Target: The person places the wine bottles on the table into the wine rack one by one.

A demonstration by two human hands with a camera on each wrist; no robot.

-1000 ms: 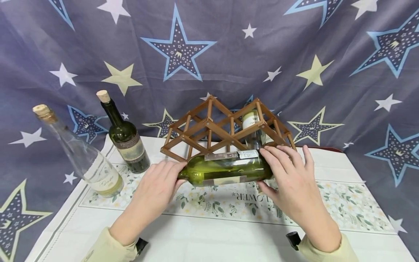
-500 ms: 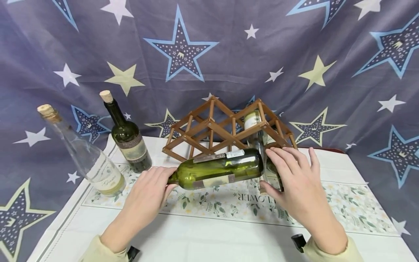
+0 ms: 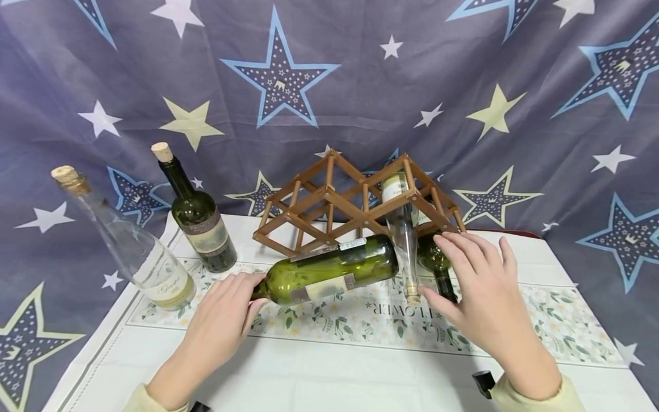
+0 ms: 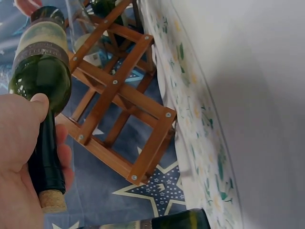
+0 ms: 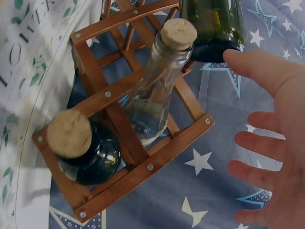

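Observation:
My left hand [image 3: 218, 329] grips a green wine bottle [image 3: 329, 270] by its neck. The bottle lies nearly level in front of the rack, its base toward the right. In the left wrist view, its cork [image 4: 52, 201] shows below my curled fingers. My right hand [image 3: 491, 300] has its fingers spread, apart from the bottle's base in the head view. A wooden wine rack [image 3: 327, 191] stands behind. On its right side it holds a clear bottle [image 3: 404, 234] and a dark green bottle [image 3: 434, 257], both with corked necks pointing forward.
To the left stand a clear corked bottle [image 3: 165, 274] and a dark green corked bottle [image 3: 206, 229], both upright. A floral runner [image 3: 556, 323] crosses the white tablecloth [image 3: 329, 383]. A star-patterned curtain [image 3: 360, 103] hangs close behind the rack.
The green bottle has moved left with my left hand, its base now tilted slightly up to the right. My right hand has let go of the base and shifted right, uncovering the racked bottles' necks.

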